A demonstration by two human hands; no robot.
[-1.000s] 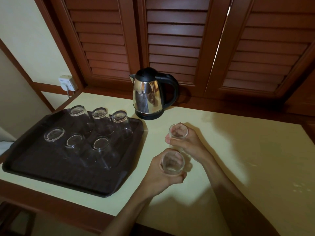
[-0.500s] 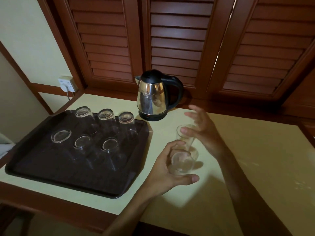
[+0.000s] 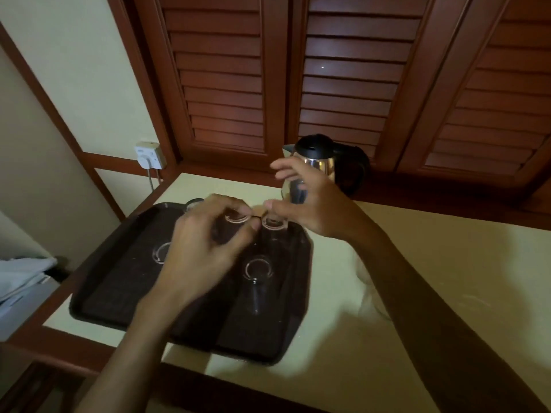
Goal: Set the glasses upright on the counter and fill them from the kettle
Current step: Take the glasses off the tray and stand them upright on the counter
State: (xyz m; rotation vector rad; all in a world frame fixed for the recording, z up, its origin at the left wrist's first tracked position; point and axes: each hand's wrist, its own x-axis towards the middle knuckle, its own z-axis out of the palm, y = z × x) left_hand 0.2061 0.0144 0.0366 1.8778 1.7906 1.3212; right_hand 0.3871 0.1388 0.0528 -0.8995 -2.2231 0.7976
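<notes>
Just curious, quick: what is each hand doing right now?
Left hand: fingers curled round an upside-down glass on the tray.
Right hand: fingers spread over the next glass; grip cannot be told.

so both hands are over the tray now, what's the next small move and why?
Probably close each hand on its glass and lift. The left hand is curled around one upturned clear glass in the back row of the dark brown plastic tray; the right hand reaches for the neighbouring glass. Whether either grip is closed is unclear. The steel kettle stands untouched behind.
</notes>
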